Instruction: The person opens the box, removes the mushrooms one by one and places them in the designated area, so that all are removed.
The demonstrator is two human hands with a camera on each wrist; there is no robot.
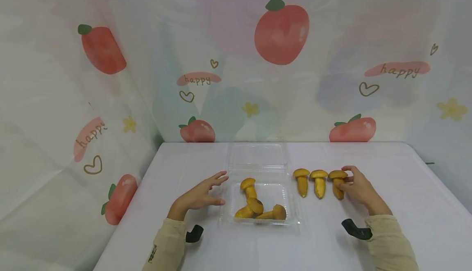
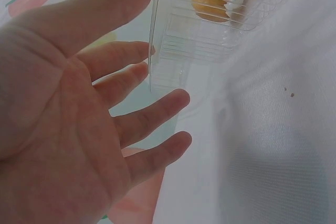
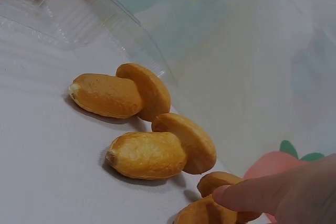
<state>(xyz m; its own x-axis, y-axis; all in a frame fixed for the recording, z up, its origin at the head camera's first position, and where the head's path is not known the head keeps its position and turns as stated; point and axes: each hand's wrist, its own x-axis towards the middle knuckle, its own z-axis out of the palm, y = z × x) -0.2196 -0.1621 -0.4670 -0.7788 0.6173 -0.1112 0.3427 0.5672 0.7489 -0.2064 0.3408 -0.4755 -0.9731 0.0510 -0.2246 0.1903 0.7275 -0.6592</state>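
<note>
My left hand [image 1: 199,195], its fingers spread, is at the left side of a clear plastic box [image 1: 274,193]; in the left wrist view, some fingertips reach the box's edge. Three yellow-brown mushrooms lie inside: one farther back [image 1: 250,190], one near the front [image 1: 254,206], another at front right [image 1: 279,212]. To the right of the box, three similar mushrooms form a row on the table. My right hand [image 1: 359,189] pinches the rightmost mushroom [image 1: 338,191], thumb on its stem. The right wrist view hides most of this hand's fingers.
The box's hinged lid [image 1: 257,156] is folded back behind it. Left [image 1: 302,185] and middle [image 1: 319,187] mushrooms of the row lie with caps toward the back. A white cloth covers the table [image 1: 265,250]; a printed curtain [image 1: 228,49] hangs behind.
</note>
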